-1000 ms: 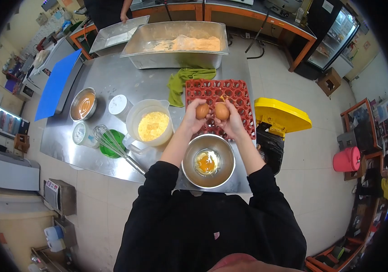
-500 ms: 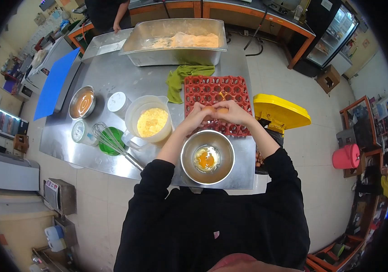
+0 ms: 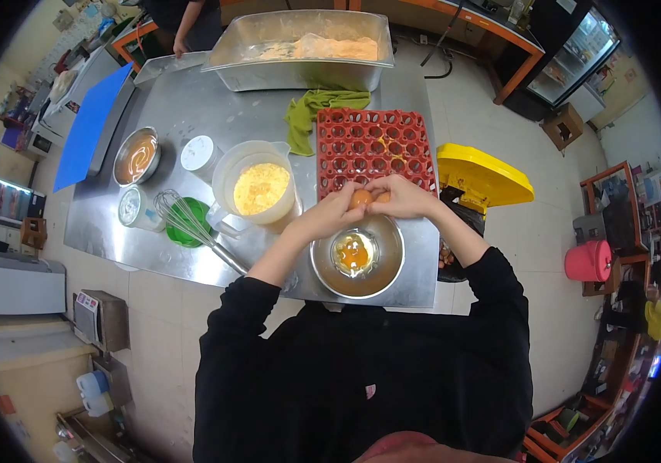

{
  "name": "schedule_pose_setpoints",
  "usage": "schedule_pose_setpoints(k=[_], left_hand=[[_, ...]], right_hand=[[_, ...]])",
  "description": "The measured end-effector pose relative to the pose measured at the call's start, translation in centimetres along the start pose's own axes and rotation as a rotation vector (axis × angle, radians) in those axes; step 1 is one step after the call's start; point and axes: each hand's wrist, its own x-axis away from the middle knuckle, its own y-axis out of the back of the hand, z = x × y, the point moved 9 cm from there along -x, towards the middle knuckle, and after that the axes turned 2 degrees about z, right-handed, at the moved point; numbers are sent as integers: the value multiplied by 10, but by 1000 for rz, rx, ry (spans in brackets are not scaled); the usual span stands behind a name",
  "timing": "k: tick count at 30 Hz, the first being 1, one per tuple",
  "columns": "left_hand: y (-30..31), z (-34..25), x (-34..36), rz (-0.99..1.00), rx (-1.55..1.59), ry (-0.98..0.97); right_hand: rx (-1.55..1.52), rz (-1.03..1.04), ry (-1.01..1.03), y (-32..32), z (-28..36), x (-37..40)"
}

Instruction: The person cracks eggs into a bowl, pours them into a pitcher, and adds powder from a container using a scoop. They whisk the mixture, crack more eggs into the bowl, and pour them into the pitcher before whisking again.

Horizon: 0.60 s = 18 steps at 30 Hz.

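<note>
Fingers closed, my left hand (image 3: 333,214) grips a brown egg (image 3: 360,199). My right hand (image 3: 403,196) is closed on a second brown egg (image 3: 383,198), mostly covered by the fingers. The two eggs are side by side, close together; whether they touch or are cracked I cannot make out. Just below them is a steel mixing bowl (image 3: 388,272) with raw egg (image 3: 353,253), yolk and clear white, at its bottom. Beyond my hands lies a red plastic egg tray (image 3: 353,147), with some yellow spill on it.
A jug (image 3: 226,189) of yellow mixture, a whisk (image 3: 207,238), a green bowl (image 3: 187,224) and white tubs stand to the left. A green cloth (image 3: 299,123) and large steel pan (image 3: 299,76) are behind. On the right is a yellow-lidded bin (image 3: 485,176). A person's hand (image 3: 181,48) touches the far corner.
Both hands, with their eggs, have come toward me, from over the tray to above the bowl's far rim. The table sits slightly higher in the view.
</note>
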Motion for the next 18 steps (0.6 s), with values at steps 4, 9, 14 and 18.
schedule_pose_setpoints(k=[4, 9, 14, 18], left_hand=[[-13, -8, 17, 100, 29, 15], [-32, -7, 23, 149, 122, -71], [-40, -4, 23, 140, 165, -43], [-35, -11, 22, 90, 126, -49]], right_hand=[[11, 18, 25, -14, 13, 13], [-63, 170, -131, -33, 9, 26], [-62, 192, -161, -37, 10, 33], [138, 74, -11, -33, 11, 32]])
